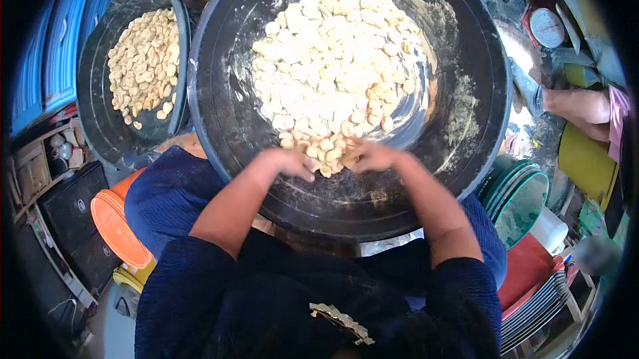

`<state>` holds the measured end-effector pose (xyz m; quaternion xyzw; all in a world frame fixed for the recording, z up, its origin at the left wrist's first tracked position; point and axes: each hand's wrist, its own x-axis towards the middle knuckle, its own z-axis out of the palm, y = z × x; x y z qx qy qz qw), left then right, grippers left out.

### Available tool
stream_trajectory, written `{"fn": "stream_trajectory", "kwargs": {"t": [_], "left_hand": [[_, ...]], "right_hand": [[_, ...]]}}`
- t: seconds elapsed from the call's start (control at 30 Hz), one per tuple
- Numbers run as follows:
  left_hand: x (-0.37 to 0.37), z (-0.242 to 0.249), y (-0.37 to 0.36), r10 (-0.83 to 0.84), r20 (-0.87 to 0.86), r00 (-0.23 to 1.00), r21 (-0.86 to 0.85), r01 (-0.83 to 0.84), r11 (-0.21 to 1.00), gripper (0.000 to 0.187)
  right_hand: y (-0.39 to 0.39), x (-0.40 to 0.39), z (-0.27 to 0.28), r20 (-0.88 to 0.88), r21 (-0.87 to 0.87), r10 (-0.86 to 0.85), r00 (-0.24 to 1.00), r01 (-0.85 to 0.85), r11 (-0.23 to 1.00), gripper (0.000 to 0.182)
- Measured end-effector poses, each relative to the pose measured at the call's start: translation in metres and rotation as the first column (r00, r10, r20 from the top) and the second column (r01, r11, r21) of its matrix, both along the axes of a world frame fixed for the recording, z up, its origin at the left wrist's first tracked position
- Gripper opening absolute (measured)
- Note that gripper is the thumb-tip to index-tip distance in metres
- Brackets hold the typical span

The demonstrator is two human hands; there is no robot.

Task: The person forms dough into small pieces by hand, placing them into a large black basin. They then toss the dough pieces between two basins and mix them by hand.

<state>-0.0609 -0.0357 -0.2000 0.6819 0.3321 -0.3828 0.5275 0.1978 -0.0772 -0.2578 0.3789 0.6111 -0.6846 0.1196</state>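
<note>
A wide black basin [219, 106] stands in front of me, its inner wall streaked with white powder. Heaped in it are many pale, rounded, flattish pieces [333, 59], overexposed in the bright light. My left hand [293, 163] and my right hand [373, 157] are at the near edge of this heap. Between them they cup a small cluster of the pieces [326, 149], with bent fingers pressed in from both sides. Some fingertips are hidden among the pieces.
At the left, a smaller dark tub [93, 103] contains similar, browner pieces. Orange basins [120, 229] are stacked beside my left leg, green basins [522, 202] on the right. Another person's leg [576, 106] shows at the far right, near a round dial scale [547, 27].
</note>
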Motion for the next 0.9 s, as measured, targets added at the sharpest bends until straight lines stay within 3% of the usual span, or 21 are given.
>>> {"fn": "stream_trajectory", "kwargs": {"t": [0.03, 0.07, 0.1, 0.17, 0.2, 0.23, 0.27, 0.3, 0.33, 0.4, 0.47, 0.53, 0.57, 0.6, 0.63, 0.67, 0.7, 0.77, 0.83, 0.87, 0.9], "left_hand": [[0.005, 0.002, 0.025, 0.028, -0.053, 0.998, -0.189, -0.037, 0.981, 0.034], [-0.011, -0.029, 0.027, 0.314, -0.062, 0.948, -0.101, -0.319, 0.942, 0.030], [-0.035, -0.067, 0.024, 0.573, -0.044, 0.818, -0.012, -0.574, 0.819, 0.030], [-0.056, -0.099, 0.028, 0.638, 0.100, 0.764, 0.479, -0.599, 0.642, 0.034], [-0.055, -0.099, 0.025, 0.635, 0.095, 0.767, 0.482, -0.594, 0.644, 0.034], [-0.048, -0.098, 0.026, 0.899, 0.087, 0.428, 0.239, -0.885, 0.399, 0.037], [-0.041, -0.097, 0.026, 0.999, -0.028, 0.026, 0.004, -1.000, 0.026, 0.043], [-0.034, -0.091, 0.026, 0.999, -0.026, 0.025, 0.007, -1.000, 0.025, 0.043], [-0.026, -0.076, 0.022, 0.995, -0.074, -0.060, -0.028, -0.998, -0.062, 0.045], [-0.008, -0.044, 0.022, 0.979, -0.122, -0.165, -0.111, -0.978, -0.179, 0.050], [-0.028, -0.108, 0.016, 0.981, -0.115, -0.155, -0.132, -0.977, -0.169, 0.049], [-0.031, -0.105, 0.013, 0.975, -0.215, -0.055, -0.244, -0.964, -0.108, 0.044], [-0.020, -0.111, 0.001, 0.970, -0.239, -0.041, -0.363, -0.923, -0.128, 0.039], [-0.013, -0.129, -0.014, 0.966, -0.259, -0.023, -0.477, -0.866, -0.148, 0.033], [-0.025, -0.178, -0.041, 0.811, -0.025, 0.585, -0.198, -0.798, 0.569, 0.031], [-0.003, -0.140, -0.046, 0.612, 0.093, 0.785, -0.162, -0.594, 0.788, 0.036], [0.025, -0.060, -0.037, 0.739, 0.056, 0.672, -0.281, -0.700, 0.657, 0.040], [0.030, -0.064, -0.037, 0.558, 0.269, 0.785, -0.393, -0.439, 0.808, 0.044], [0.024, -0.043, -0.020, 0.749, -0.030, 0.662, -0.254, -0.730, 0.635, 0.043], [0.001, -0.101, -0.029, 0.894, -0.026, 0.448, -0.309, -0.854, 0.419, 0.039], [-0.003, -0.087, -0.013, 0.929, -0.002, 0.369, -0.106, -0.924, 0.367, 0.032]], "right_hand": [[0.024, 0.020, 0.027, 0.028, -0.171, -0.216, 0.976, 0.217, 0.961, 0.039], [0.032, 0.045, 0.022, 0.315, -0.012, -0.369, 0.874, 0.392, 0.920, 0.037], [0.041, 0.070, 0.006, 0.384, 0.288, -0.491, 0.782, 0.403, 0.869, 0.036], [0.052, 0.103, -0.018, 0.320, 0.321, -0.829, 0.459, 0.770, 0.551, 0.045], [0.047, 0.098, -0.022, 0.318, 0.317, -0.830, 0.458, 0.774, 0.548, 0.045], [0.045, 0.087, -0.023, 0.467, 0.065, -0.760, 0.451, 0.840, 0.538, 0.054], [0.043, 0.074, -0.026, 0.593, -0.182, -0.653, 0.472, 0.868, 0.462, 0.062], [0.035, 0.047, -0.028, 0.528, -0.286, -0.682, 0.507, 0.862, 0.419, 0.084], [0.029, 0.016, -0.021, 0.395, -0.480, -0.633, 0.666, 0.737, 0.476, 0.090], [0.025, -0.063, -0.005, 0.424, -0.370, -0.524, 0.739, 0.669, 0.644, 0.089], [0.028, -0.091, 0.000, 0.411, -0.356, -0.428, 0.805, 0.574, 0.738, 0.088], [0.023, -0.101, -0.005, -0.118, -0.263, -0.446, 0.887, 0.405, 0.876, 0.088], [0.023, -0.090, -0.007, -0.115, -0.265, -0.449, 0.886, 0.409, 0.873, 0.088], [0.040, -0.065, 0.026, 0.000, -0.423, -0.377, 0.926, 0.342, 0.839, 0.088], [0.050, -0.040, 0.043, 0.098, -0.574, -0.280, 0.955, 0.284, 0.768, 0.087], [0.044, -0.013, 0.023, 0.249, -0.460, -0.329, 0.911, 0.410, 0.788, 0.085], [0.036, 0.016, -0.001, 0.384, -0.322, -0.384, 0.839, 0.512, 0.796, 0.083], [0.026, 0.057, -0.015, 0.614, -0.198, -0.369, 0.698, 0.589, 0.784, 0.074], [-0.011, 0.027, -0.017, 0.547, -0.205, -0.607, 0.576, 0.796, 0.570, 0.068], [-0.013, 0.003, -0.023, 0.443, -0.192, -0.598, 0.668, 0.722, 0.664, 0.063], [-0.023, -0.028, -0.026, 0.582, -0.331, -0.629, 0.515, 0.857, 0.395, 0.066]]}}
